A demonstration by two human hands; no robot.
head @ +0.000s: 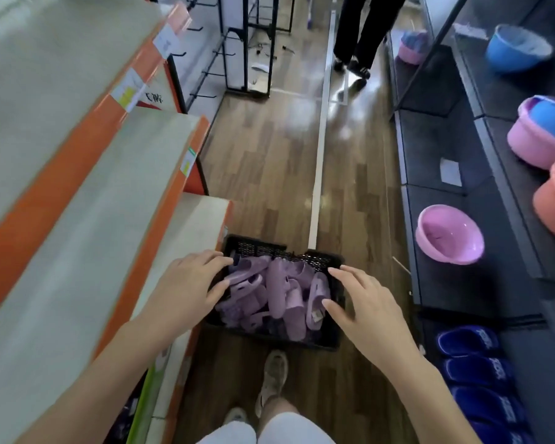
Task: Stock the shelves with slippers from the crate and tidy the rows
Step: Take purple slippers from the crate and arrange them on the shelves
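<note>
Both the left hand [186,283] and the right hand [362,302] are spread over the crate [327,338], probably to take purple slippers [276,293] for the shelf [87,238] beside it.

Both bare arms reach forward and down; left hand [186,280] and right hand [362,306] spread, fingers relaxed.

slippers [277,291] in crate [263,246], shelves [87,193] left
</note>
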